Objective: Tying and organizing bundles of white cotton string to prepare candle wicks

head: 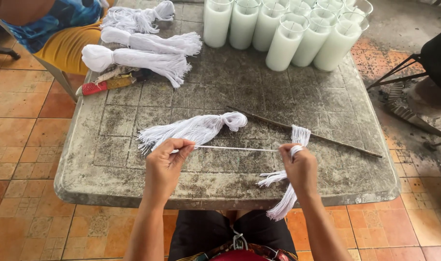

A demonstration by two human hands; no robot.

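My left hand [166, 162] pinches one end of a thin white string [235, 148] stretched taut toward my right hand [300, 166]. The right hand is closed around a small bunch of white strings [284, 198] whose cut ends stick up above the fist and hang down over the table's front edge. Just behind my left hand lies a knotted bundle of white string [196, 128] on the grey table [109, 159]. A thin dark stick [327, 137] lies diagonally behind my right hand.
Three more white string bundles [143, 58] lie at the back left, beside a red-handled tool [102, 86]. Several tall glass candles with white wax [283, 31] stand at the back. A person in yellow shorts [65, 43] sits at far left. A dark chair frame [414, 67] stands right.
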